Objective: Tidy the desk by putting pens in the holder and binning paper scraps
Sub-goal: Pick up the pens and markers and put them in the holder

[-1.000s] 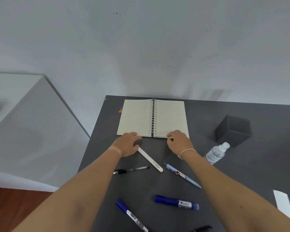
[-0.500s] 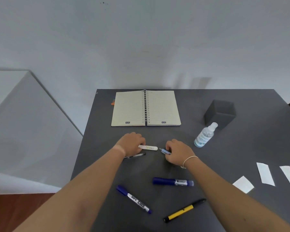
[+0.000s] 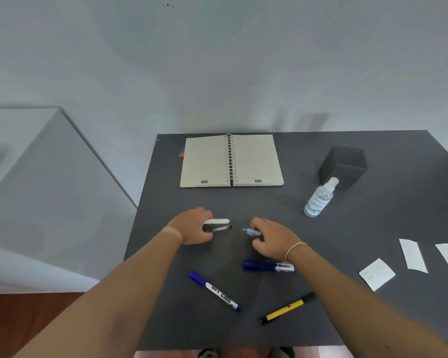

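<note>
Here, head view: dark grey table (image 3: 373,319) against a white wall, white cabinet (image 3: 44,192) to the left, wood floor below. Left hand (image 3: 192,226) is closed on 2 pens, a white pen (image 3: 217,221) & a thin black pen (image 3: 221,228), both sticking out to the right. Right hand (image 3: 274,239) is closed on a light blue pen (image 3: 251,231), tip pointing left. 3 more lie loose on the table: blue marker (image 3: 268,266) just below the right wrist, blue-capped marker (image 3: 215,291) marked "DIY", yellow pen (image 3: 286,308). 3 paper scraps (image 3: 376,273) near the right edge. Dark square holder (image 3: 343,165) stands far right, spray bottle (image 3: 320,198) just in front of it. Open spiral notebook (image 3: 230,161), "AIG" printed at the foot of both pages.
</note>
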